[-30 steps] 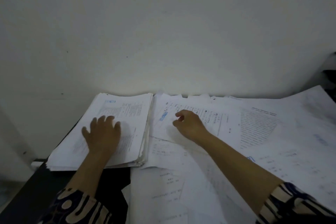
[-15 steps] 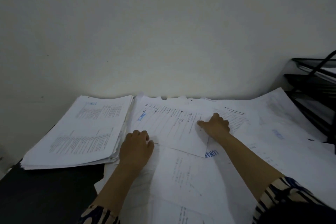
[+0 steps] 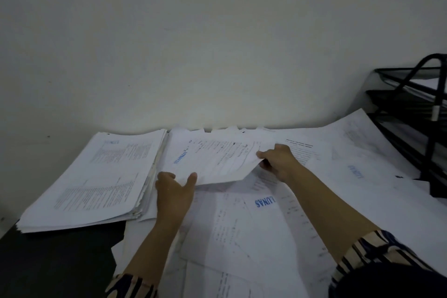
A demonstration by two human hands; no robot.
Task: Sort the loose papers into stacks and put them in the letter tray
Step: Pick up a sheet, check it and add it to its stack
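A printed white sheet (image 3: 212,157) with a blue stamp is lifted off the spread of loose papers (image 3: 266,220) in the middle of the desk. My right hand (image 3: 278,159) pinches its right edge. My left hand (image 3: 175,189) holds its near left corner, thumb on top. A thick sorted stack of papers (image 3: 96,176) lies to the left, beside my left hand. The black wire letter tray (image 3: 416,113) stands at the far right, with some paper on its top tier.
A sheet stamped LUNAS (image 3: 264,201) lies just below the lifted page. More sheets (image 3: 362,164) cover the desk toward the tray. The dark desk surface (image 3: 60,256) shows at the near left. A plain wall (image 3: 217,43) rises directly behind the papers.
My left hand left the sorted stack and came right to the middle sheet. Both hands, which were pressing on that sheet, now grip its edges and raise its near side.
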